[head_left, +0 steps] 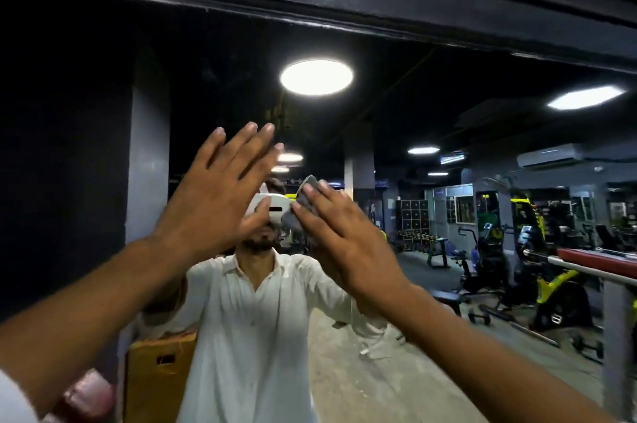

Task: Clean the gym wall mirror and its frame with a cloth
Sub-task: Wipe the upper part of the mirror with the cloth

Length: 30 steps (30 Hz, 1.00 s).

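The wall mirror (pixel 431 119) fills most of the view and reflects the gym and a person in a white shirt. Its dark frame (pixel 344 8) runs across the top. My left hand (pixel 213 195) is raised flat against the glass, fingers straight and spread. My right hand (pixel 341 236) presses a grey cloth (pixel 305 193) onto the glass with straight fingers. Only the cloth's upper edge shows past my fingertips. Both hands sit close together at the mirror's middle.
A pink object (pixel 88 395) sits at the lower left, near my left forearm. A yellow box (pixel 158 377) appears low in the mirror. Reflected gym machines (pixel 537 267) and a red padded bar (pixel 596 258) stand at the right.
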Motion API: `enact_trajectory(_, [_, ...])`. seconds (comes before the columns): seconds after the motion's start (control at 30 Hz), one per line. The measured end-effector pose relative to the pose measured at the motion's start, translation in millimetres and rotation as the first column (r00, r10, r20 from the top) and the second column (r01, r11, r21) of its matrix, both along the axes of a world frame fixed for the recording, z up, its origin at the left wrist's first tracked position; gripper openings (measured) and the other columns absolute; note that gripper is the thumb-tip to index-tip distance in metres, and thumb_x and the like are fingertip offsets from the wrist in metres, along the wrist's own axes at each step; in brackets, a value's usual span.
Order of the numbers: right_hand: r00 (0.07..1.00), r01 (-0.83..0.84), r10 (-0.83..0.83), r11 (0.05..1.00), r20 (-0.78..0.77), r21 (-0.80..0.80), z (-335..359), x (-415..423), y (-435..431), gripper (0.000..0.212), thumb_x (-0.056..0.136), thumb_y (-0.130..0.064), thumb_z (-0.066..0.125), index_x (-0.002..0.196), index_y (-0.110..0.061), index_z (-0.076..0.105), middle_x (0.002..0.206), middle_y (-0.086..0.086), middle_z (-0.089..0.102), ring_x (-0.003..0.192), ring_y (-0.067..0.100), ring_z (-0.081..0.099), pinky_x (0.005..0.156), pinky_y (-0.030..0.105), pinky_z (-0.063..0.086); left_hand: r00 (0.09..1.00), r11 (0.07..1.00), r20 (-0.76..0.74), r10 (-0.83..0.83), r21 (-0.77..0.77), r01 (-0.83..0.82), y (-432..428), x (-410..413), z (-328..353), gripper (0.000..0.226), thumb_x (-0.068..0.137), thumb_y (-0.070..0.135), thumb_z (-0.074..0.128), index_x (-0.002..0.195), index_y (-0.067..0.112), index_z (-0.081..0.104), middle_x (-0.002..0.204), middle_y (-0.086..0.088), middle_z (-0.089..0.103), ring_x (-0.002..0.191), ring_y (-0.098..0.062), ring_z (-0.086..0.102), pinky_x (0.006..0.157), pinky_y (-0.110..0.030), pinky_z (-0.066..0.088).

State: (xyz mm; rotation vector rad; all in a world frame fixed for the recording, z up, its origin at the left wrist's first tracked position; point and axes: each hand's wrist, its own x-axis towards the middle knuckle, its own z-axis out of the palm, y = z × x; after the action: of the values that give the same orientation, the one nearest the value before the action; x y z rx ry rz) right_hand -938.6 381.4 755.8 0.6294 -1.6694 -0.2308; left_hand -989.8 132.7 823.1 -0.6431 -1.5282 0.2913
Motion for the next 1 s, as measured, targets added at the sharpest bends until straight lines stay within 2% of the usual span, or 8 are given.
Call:
enact_trajectory(0.1, [0.996, 0.032, -0.049, 0.976, -0.073, -0.214, 58.5, -0.7, 19.5, 0.059, 0.104, -0.023, 0.055, 0.161, -0.016, 0.041, 0.172, 0.01, 0.027, 0.161, 0.024, 0.018, 0.131, 0.048, 0.018, 1.0, 0.998, 0.01, 0.006, 0.066, -0.007, -38.9, -7.1, 23.5, 0.079, 0.102, 0.055, 0.037, 0.17, 0.017, 0.023, 0.178, -0.013, 0.014, 0.165, -0.031, 0.014, 0.131, -0.059, 0.015])
enact_trajectory(0.23, [0.985, -0.143, 0.046, 0.753, -0.166, -0.642, 112.4, -4.4, -12.4, 0.057, 0.106, -0.031, 0.037, 0.162, -0.021, 0.038, 0.173, 0.002, 0.025, 0.162, 0.016, 0.013, 0.131, 0.048, 0.017, 1.0, 0.997, -0.013, 0.028, 0.07, -0.027, -72.3, -13.8, 39.8, 0.08, 0.103, 0.061, 0.034, 0.17, 0.019, 0.022, 0.178, -0.011, 0.014, 0.165, -0.029, 0.012, 0.132, -0.059, 0.009])
enact_trajectory(0.5, [0.995, -0.023, -0.004, 0.964, -0.102, -0.264, 89.3, -22.3, -69.4, 0.054, 0.108, -0.026, 0.04, 0.162, -0.02, 0.039, 0.173, 0.003, 0.025, 0.162, 0.016, 0.013, 0.132, 0.042, 0.014, 0.999, 0.976, -0.014, -0.036, 0.214, 0.039, -79.0, -21.1, 45.4, 0.079, 0.103, 0.052, 0.032, 0.169, 0.008, 0.024, 0.177, -0.014, 0.018, 0.165, -0.03, 0.015, 0.131, -0.06, 0.013])
enact_trajectory(0.67, [0.949, -0.26, 0.021, 0.614, -0.314, -0.745, 127.6, -23.3, -75.6, 0.053, 0.106, -0.013, 0.042, 0.159, -0.015, 0.043, 0.169, 0.004, 0.032, 0.159, 0.016, 0.019, 0.129, 0.05, 0.022, 0.999, 0.983, -0.005, -0.042, 0.176, 0.042, -81.9, -19.9, 49.4, 0.08, 0.102, 0.055, 0.028, 0.166, 0.008, 0.031, 0.174, -0.017, 0.027, 0.161, -0.033, 0.025, 0.128, -0.062, 0.022])
enact_trajectory(0.73, [0.966, -0.212, 0.048, 0.71, -0.255, -0.671, 116.0, -23.8, -118.8, 0.057, 0.103, -0.013, 0.043, 0.16, -0.02, 0.039, 0.17, -0.001, 0.028, 0.16, 0.011, 0.013, 0.131, 0.046, 0.021, 0.997, 0.991, -0.022, -0.074, 0.111, 0.076, -94.7, -17.2, 58.7, 0.078, 0.101, 0.055, 0.031, 0.163, 0.009, 0.039, 0.171, -0.014, 0.036, 0.158, -0.031, 0.034, 0.126, -0.058, 0.026])
enact_trajectory(0.83, [0.996, -0.04, 0.018, 0.964, -0.087, -0.263, 95.5, -18.5, -154.4, 0.062, 0.104, -0.019, 0.047, 0.164, -0.024, 0.031, 0.174, 0.0, 0.02, 0.162, 0.015, 0.01, 0.132, 0.041, 0.016, 0.998, 0.994, -0.033, -0.059, 0.086, 0.062, -128.9, -17.7, 75.7, 0.078, 0.101, 0.057, 0.033, 0.166, 0.013, 0.033, 0.174, -0.011, 0.029, 0.16, -0.029, 0.029, 0.129, -0.056, 0.02])
enact_trajectory(0.9, [0.991, 0.104, -0.108, 0.993, -0.077, -0.062, 109.7, -17.3, -133.2, 0.064, 0.104, -0.019, 0.048, 0.165, -0.024, 0.029, 0.174, 0.002, 0.02, 0.163, 0.017, 0.01, 0.132, 0.041, 0.014, 0.999, 0.992, -0.041, -0.032, 0.123, 0.037, -155.8, -20.5, 87.4, 0.081, 0.101, 0.059, 0.032, 0.168, 0.014, 0.027, 0.176, -0.012, 0.022, 0.163, -0.029, 0.021, 0.131, -0.054, 0.012])
enact_trajectory(1.0, [0.971, 0.109, -0.17, 0.941, -0.169, -0.321, 141.6, -15.5, -95.0, 0.059, 0.105, -0.013, 0.049, 0.161, -0.027, 0.037, 0.171, 0.0, 0.028, 0.16, 0.013, 0.015, 0.131, 0.045, 0.019, 0.999, 0.988, -0.052, -0.012, 0.155, 0.02, -191.7, -27.1, 94.8, 0.082, 0.102, 0.06, 0.031, 0.169, 0.013, 0.025, 0.176, -0.012, 0.02, 0.163, -0.029, 0.018, 0.131, -0.052, 0.007])
